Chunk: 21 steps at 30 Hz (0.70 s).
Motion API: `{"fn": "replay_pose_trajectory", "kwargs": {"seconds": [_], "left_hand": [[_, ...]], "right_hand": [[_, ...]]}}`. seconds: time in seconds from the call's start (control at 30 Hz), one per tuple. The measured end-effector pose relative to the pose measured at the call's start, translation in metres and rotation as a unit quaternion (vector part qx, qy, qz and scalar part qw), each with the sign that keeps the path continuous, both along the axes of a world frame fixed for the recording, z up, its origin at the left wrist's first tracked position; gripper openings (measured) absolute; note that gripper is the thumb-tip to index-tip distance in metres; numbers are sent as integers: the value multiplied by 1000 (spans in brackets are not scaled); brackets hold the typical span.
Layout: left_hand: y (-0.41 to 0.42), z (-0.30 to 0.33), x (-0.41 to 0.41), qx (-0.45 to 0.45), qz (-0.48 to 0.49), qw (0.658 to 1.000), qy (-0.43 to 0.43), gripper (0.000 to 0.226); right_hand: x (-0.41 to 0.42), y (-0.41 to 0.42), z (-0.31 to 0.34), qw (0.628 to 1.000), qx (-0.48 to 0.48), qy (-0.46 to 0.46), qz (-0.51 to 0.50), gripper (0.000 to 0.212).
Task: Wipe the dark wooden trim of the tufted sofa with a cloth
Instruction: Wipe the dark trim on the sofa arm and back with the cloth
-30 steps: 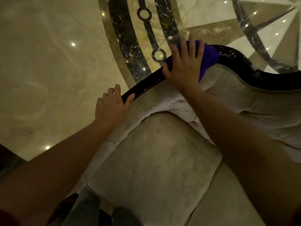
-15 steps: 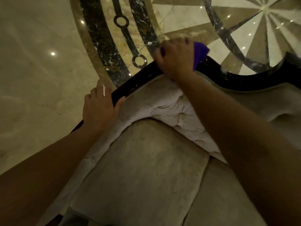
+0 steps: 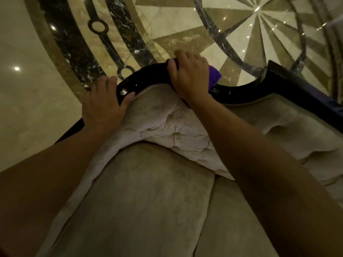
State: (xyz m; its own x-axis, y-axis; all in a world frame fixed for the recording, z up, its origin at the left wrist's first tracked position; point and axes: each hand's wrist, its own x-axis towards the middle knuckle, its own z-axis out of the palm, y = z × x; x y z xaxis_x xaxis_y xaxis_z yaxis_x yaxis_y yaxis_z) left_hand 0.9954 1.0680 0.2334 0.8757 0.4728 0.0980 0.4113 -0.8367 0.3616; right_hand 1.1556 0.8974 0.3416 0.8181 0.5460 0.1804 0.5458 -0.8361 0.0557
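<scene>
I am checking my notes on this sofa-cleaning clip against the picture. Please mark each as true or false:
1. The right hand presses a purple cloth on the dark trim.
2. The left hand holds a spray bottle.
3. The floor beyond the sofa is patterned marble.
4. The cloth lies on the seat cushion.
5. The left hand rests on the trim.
1. True: the right hand covers the purple cloth on the dark wooden trim.
2. False: the left hand holds no bottle; its grip is on the trim only.
3. True: the marble floor shows inlaid dark bands and a starburst.
4. False: the cloth is up on the trim, away from the seat cushion.
5. True: its thumb lies across the glossy wood.
</scene>
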Motion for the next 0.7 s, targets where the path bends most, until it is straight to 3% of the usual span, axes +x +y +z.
{"fn": "replay_pose_trajectory", "kwargs": {"seconds": [0.1, 0.23, 0.3, 0.37, 0.47, 0.6, 0.63, 0.7], "left_hand": [[-4, 5, 0, 0, 2, 1000, 3, 77], [-5, 10, -1, -1, 5, 1000, 20, 79], [-5, 10, -2, -6, 3, 1000, 19, 79], [-6, 10, -2, -8, 4, 1000, 15, 80], [-5, 9, -3, -11, 0, 1000, 7, 78], [-5, 6, -2, -11, 0, 1000, -5, 78], [-5, 6, -2, -11, 2, 1000, -7, 77], [-6, 5, -2, -9, 7, 1000, -8, 77]], "right_hand": [[11, -58, 14, 998, -39, 48, -33, 48], [14, -94, 42, 973, -228, 41, -21, 49], [14, -95, 61, 940, -342, 19, -13, 50], [12, -94, 82, 881, -473, -4, 5, 51], [10, -94, 104, 823, -566, -42, -1, 48], [7, -94, 100, 834, -548, -65, -31, 41], [9, -97, 95, 852, -520, -58, -32, 42], [9, -101, 75, 931, -361, -1, -51, 43]]}}
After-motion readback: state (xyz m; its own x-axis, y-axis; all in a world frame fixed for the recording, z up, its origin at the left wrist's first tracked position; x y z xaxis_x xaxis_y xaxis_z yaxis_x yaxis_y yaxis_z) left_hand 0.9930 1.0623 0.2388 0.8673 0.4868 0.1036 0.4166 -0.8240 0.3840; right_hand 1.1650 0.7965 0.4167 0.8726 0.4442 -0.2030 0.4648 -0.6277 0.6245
